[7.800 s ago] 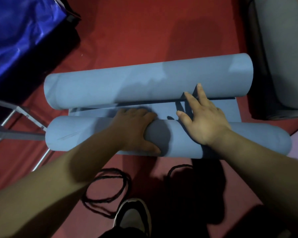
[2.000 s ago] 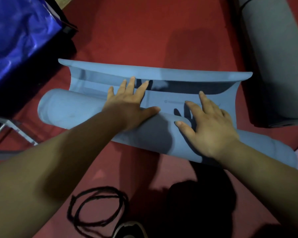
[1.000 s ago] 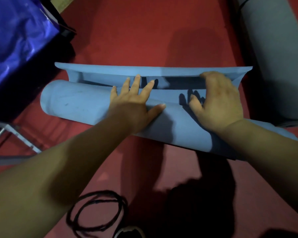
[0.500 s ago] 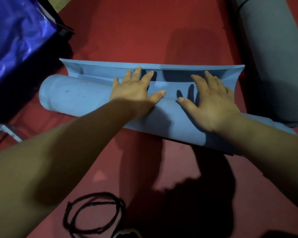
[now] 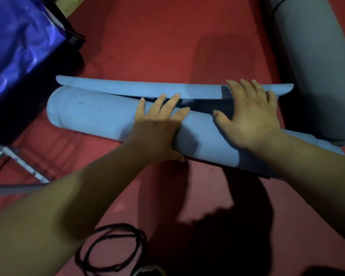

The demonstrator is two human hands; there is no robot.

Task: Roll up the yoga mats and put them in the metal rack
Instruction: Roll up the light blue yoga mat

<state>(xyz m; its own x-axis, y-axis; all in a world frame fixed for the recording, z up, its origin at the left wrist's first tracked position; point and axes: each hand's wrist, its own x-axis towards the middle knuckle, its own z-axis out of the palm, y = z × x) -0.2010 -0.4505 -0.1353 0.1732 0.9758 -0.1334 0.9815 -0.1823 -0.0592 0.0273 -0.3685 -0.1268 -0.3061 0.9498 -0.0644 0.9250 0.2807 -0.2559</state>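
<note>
far left: shiny blue plastic sheet [image 5: 18, 46] bunched up in the top corner, with dark stuff under it that I can't make out

low left: a few grey tubes of the metal rack [image 5: 18, 162] poke in from the edge. They stand on the red floor [image 5: 167, 36], apart from the mat

the mat: blue yoga mat [image 5: 92, 114] is lying on the floor across the middle, nearly all rolled into a fat tube, left end near the plastic sheet. Only a loose flap [image 5: 127, 86] is unrolled, curling up along the far side of the roll

left hand: the left hand [image 5: 157, 124] lies palm-down on top of the roll around the middle, fingers straight and spread toward the flap, thumb down on the near side. It's pressing, not grabbing

down front: a black cord [image 5: 112, 250] looped on the floor, plus the tip of a shoe [image 5: 149, 271] at the bottom edge

right hand: the right hand [image 5: 249, 114] is flat too, palm on the roll, fingers stretched out over the flap's edge, thumb out to the side. Nothing pinched

far right: a grey mat [image 5: 311, 66], already rolled, lying on the floor just past the blue one's right end
</note>
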